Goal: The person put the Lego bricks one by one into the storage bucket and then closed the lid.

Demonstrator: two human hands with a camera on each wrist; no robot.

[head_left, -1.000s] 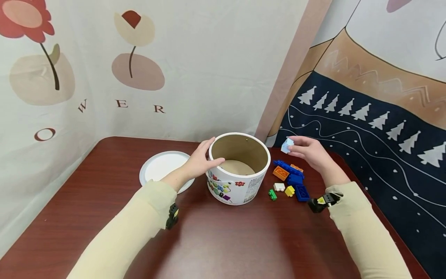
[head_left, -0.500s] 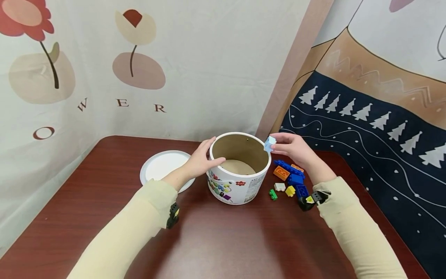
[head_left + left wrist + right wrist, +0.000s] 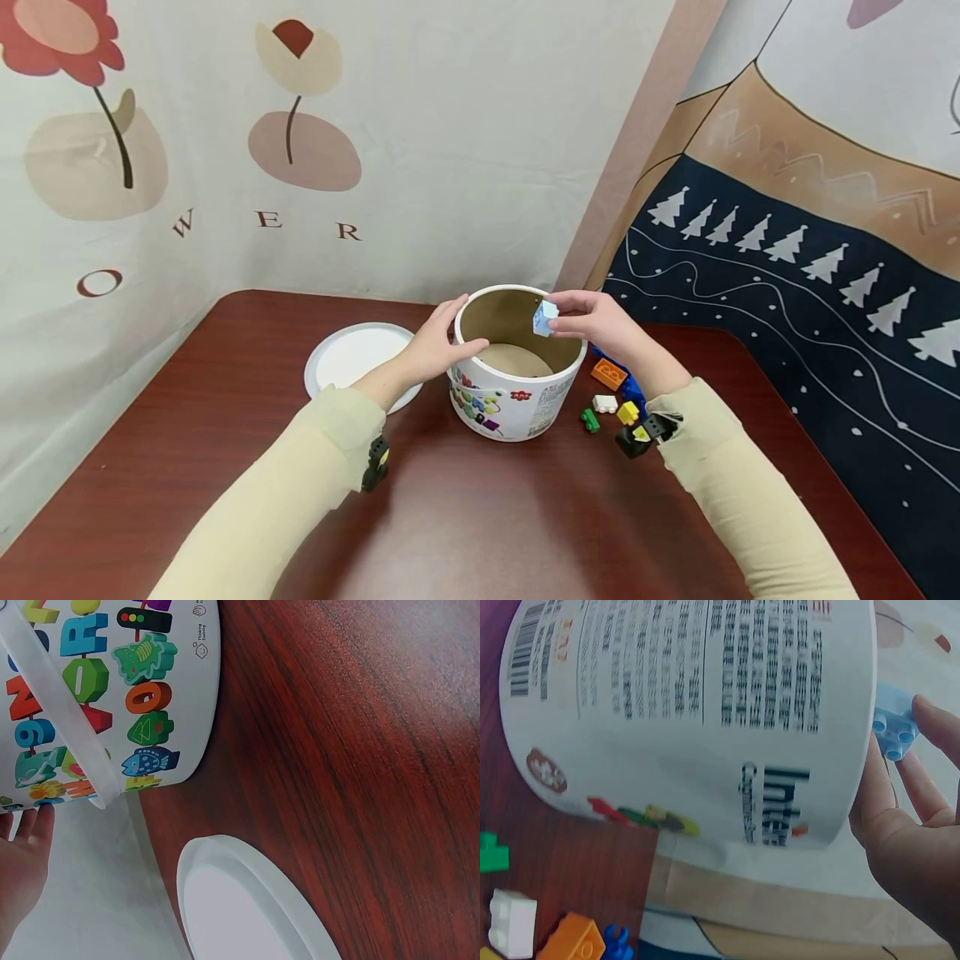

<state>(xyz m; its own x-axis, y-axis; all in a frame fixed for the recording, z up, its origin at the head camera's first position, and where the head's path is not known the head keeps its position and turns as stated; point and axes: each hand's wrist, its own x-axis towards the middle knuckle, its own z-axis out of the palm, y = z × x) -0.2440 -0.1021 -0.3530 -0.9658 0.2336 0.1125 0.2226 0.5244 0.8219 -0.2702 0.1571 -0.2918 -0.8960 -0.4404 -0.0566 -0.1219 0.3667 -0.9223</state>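
A white bucket (image 3: 501, 408) with colourful printed letters stands upright in the middle of the table, its top uncovered. My left hand (image 3: 423, 346) holds it at the left side of the rim, thumb over the front edge and fingers around the back. Between the thumb and fingers of my right hand (image 3: 603, 321) a light blue toy brick (image 3: 544, 318) is pinched, over the right part of the bucket's opening. The right wrist view shows round studs on this light blue brick (image 3: 894, 720). Inside the bucket, the visible part of the bottom (image 3: 513, 360) is bare.
Right of the bucket lie loose bricks: an orange one (image 3: 609, 374), a white one (image 3: 604, 404), a yellow one (image 3: 627, 412) and a green one (image 3: 590, 421). Blue pieces (image 3: 632, 389) are partly hidden by the right arm. The round white lid (image 3: 352, 358) lies left, partly behind the left hand.
My right hand has moved left with the light blue brick, from above the loose bricks to over the bucket's opening. My left hand has stayed on the rim.
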